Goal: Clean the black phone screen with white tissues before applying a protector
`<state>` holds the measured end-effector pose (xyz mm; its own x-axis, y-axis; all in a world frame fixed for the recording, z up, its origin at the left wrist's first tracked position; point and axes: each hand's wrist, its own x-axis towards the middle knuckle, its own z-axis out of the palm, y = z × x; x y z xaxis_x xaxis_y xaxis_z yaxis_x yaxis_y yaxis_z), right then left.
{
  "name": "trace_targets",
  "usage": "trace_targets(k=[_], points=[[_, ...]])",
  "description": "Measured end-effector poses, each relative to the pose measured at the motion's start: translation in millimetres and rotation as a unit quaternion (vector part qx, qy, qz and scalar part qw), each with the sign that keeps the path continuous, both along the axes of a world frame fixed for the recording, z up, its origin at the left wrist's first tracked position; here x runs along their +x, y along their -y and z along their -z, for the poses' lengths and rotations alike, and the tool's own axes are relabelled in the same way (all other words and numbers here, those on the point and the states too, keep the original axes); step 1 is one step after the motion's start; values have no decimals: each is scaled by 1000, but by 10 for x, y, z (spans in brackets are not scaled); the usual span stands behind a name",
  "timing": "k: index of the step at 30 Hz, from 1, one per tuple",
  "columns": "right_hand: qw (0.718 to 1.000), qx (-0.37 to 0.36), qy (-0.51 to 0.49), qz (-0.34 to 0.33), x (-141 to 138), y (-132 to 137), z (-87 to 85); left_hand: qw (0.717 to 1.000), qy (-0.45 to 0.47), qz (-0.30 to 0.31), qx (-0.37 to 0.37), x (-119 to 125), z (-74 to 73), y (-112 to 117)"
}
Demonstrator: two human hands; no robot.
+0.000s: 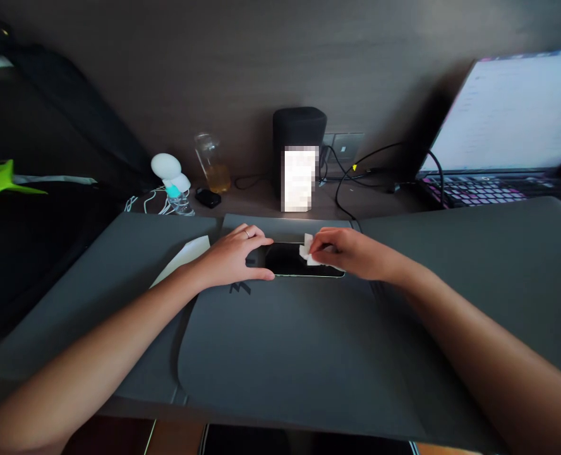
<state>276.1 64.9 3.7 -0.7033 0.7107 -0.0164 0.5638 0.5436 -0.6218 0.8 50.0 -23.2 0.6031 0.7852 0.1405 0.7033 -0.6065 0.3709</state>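
Observation:
A black smartphone (292,260) lies flat, screen up, on a grey mat (285,341) in the middle of the desk. My left hand (235,256) grips the phone's left end, thumb along its near edge and fingers over its far edge, with a ring on one finger. My right hand (351,253) rests over the phone's right end and pinches a small white wipe (306,249) against the screen.
A white paper sheet (180,259) lies left of my left hand. At the back stand a black speaker (299,136), a glass bottle of yellow liquid (211,161), a small white lamp (167,169), cables and a wall socket. An open laptop (503,139) sits at the right.

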Motion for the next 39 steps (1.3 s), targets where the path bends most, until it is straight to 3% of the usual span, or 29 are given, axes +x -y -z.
trace_targets(k=[5, 12, 16, 22, 26, 31, 36, 39], points=[[999, -6, 4, -35, -77, 59, 1, 1000, 1, 2, -3, 6, -10, 2], [1000, 6, 5, 10, -1, 19, 11, 1000, 2, -3, -6, -2, 8, -1], [999, 2, 6, -35, -37, 100, 10, 1000, 0, 1, -3, -2, 5, -1], [1000, 22, 10, -9, -59, 65, -35, 1000, -6, -5, -5, 2, -9, 3], [999, 0, 23, -40, -58, 70, -39, 1000, -6, 1, -2, 2, -14, 3], [999, 34, 18, 17, -80, 54, -28, 1000, -3, -7, -5, -14, -4, -2], [998, 8, 33, -51, -88, 87, -83, 1000, -3, 4, -2, -11, 3, -5], [999, 25, 13, -35, -122, 76, -44, 1000, -5, 2, 1, -10, 6, -4]])
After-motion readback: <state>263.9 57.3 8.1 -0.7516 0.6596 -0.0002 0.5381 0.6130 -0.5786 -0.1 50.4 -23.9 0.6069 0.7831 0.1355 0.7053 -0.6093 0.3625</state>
